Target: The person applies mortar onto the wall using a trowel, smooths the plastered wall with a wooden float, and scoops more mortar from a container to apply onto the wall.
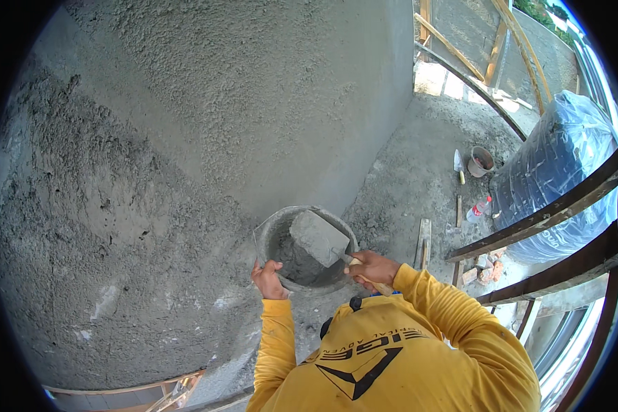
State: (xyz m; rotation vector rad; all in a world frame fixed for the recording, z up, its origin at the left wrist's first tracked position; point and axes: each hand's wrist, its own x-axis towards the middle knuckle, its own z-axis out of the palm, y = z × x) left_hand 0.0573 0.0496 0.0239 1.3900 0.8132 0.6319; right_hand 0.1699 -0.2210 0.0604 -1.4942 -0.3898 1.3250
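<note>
My left hand [268,278] grips the left rim of a round cement-crusted bucket [288,220], with a thin wire handle at its side. Wet grey mortar [305,271] lies in the bucket. My right hand [371,269] is closed on the pale handle of a trowel [321,239], whose wide blade, coated or heaped with grey mortar, is inside the bucket. The bucket is beside a rough mortar-covered wall [185,123] with a smoother band at its right. I wear yellow sleeves.
At the right are dark metal bars [542,213], a large plastic-wrapped cylinder [549,144], a small pail [479,161], another trowel [459,165], a plastic bottle [477,209], wooden offcuts [424,244] and broken bricks [487,271]. Wooden planks [522,48] stand farther back.
</note>
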